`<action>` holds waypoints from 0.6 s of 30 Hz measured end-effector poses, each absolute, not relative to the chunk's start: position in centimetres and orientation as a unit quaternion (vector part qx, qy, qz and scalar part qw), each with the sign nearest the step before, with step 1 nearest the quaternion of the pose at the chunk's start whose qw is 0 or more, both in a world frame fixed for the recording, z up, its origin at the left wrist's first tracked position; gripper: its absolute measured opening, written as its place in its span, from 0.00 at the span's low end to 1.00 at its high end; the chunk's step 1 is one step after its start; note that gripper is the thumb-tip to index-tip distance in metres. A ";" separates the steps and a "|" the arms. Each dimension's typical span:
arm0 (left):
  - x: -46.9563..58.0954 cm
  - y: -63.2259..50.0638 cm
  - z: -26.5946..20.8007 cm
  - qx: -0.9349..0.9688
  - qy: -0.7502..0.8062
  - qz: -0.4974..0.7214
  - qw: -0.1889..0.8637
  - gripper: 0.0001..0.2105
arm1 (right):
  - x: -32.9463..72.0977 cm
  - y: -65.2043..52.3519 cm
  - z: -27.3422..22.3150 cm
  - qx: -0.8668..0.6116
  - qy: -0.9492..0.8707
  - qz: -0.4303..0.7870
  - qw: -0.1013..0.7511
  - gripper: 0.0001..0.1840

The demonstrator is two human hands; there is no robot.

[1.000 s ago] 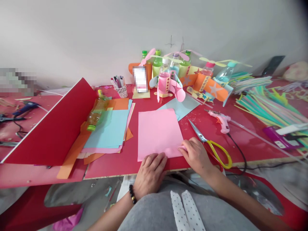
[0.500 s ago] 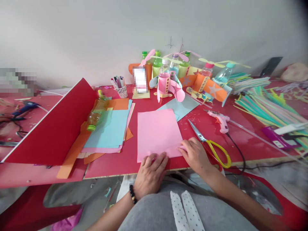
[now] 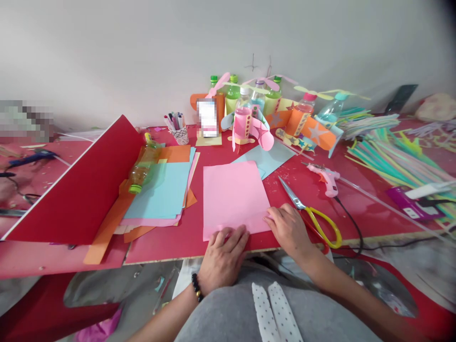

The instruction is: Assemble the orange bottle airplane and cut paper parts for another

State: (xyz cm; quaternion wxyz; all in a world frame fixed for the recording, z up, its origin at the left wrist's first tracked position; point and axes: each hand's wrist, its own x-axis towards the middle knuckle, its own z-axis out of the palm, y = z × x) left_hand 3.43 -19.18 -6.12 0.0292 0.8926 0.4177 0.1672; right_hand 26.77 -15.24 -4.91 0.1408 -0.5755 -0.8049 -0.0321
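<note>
A sheet of pink paper (image 3: pixel 233 194) lies on the red tabletop right in front of me, with a narrow fold along its near edge. Across the left part of that fold, my left hand (image 3: pixel 223 256) rests with its fingers lying on the paper; its thumb is hidden. My right hand (image 3: pixel 290 230) pinches the fold at the sheet's right corner between thumb and fingertips. Just beyond the right hand lie scissors (image 3: pixel 320 225) with yellow handles, blades pointing away from me.
Left stand stacked coloured sheets (image 3: pixel 156 190), a plastic bottle (image 3: pixel 142 166) and a slanted red board (image 3: pixel 81 190). Behind are a pen cup (image 3: pixel 180 133), a phone (image 3: pixel 207 118) and bottle planes (image 3: pixel 245 118). A pink glue gun (image 3: pixel 326 178) and pipe cleaners (image 3: pixel 395 156) lie right.
Both hands keep nearly the same places on the pink paper. The right fingertips have shifted very slightly at the corner, where the fold looks flatter.
</note>
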 end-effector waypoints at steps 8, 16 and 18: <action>3.6 -19.2 -6.3 0.892 0.415 0.178 0.024 0.22 | 27.1 -16.3 -3.8 -0.571 -0.794 -0.047 0.206 0.20; 3.7 -19.3 -6.1 0.890 0.422 0.175 0.016 0.21 | 25.0 -19.4 -4.8 -0.374 -0.918 0.019 0.132 0.32; 3.7 -19.4 -6.2 0.889 0.425 0.168 0.013 0.21 | 24.8 -19.4 -5.7 -0.389 -0.913 0.037 0.116 0.35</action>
